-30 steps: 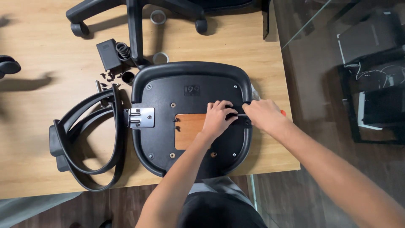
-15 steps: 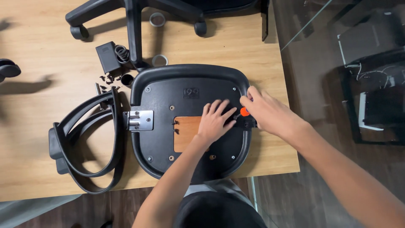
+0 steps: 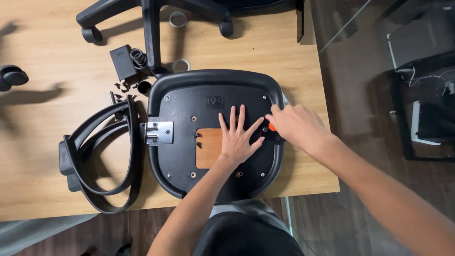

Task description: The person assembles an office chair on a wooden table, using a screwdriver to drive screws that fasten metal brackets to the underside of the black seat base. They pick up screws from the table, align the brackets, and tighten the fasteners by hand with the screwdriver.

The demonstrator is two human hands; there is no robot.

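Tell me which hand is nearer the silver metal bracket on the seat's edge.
Left. The left hand lies flat on the seat underside, apart from the silver metal bracket to its left. The right hand sits farther away, at the seat's opposite edge.

The upturned black plastic chair seat [image 3: 189, 123] took up the middle of the light wooden desk [image 3: 57, 189]. Left of the seat, the looped black armrest frame [image 3: 102, 156] touched its steel bracket [image 3: 159, 132], closing that side. Beyond the seat's far edge stood the black wheeled chair base [image 3: 151, 28], with a small black box [image 3: 122, 61] and scattered screws [image 3: 124, 87] beside it. Bare wood lay open further left of the armrest frame, and a narrow strip right of the seat, ending at the desk's edge.
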